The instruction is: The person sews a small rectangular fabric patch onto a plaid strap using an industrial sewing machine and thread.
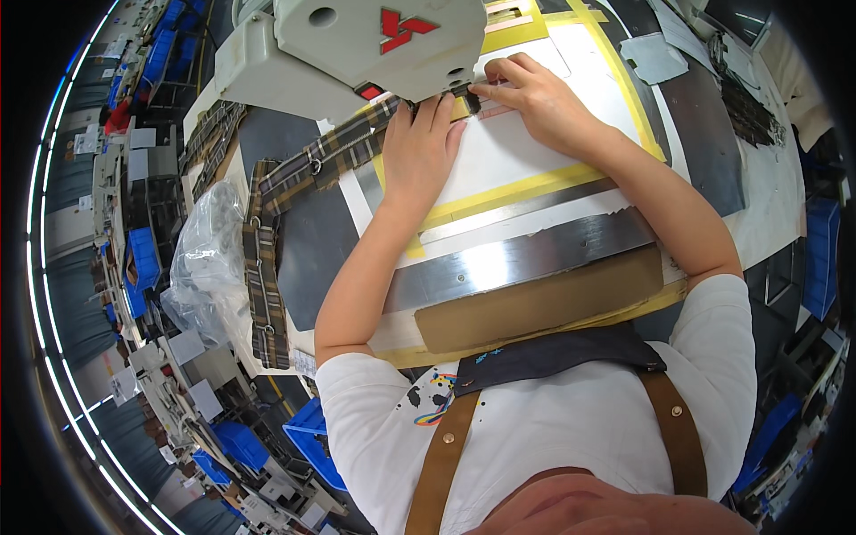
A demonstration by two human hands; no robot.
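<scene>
The pale body of a sewing machine [357,49] hangs over the top of the work surface. My left hand [420,143] has bent fingers pressed together on a plaid strap [330,153] at the dark presser foot [463,96]. The strap carries metal rings and runs down to the lower left. My right hand [544,111] is just right of the foot, fingers bent and index tip close to the needle area; what they grip is hidden. Beneath both hands lies a white board [508,178] edged with yellow tape.
More plaid straps [265,276] and crumpled clear plastic [201,263] lie at the left. A metal bar [464,275] crosses the near table. Dark scraps [749,116] are at the upper right. Blue bins [312,428] stand below the table, and rows of other workstations fill the left.
</scene>
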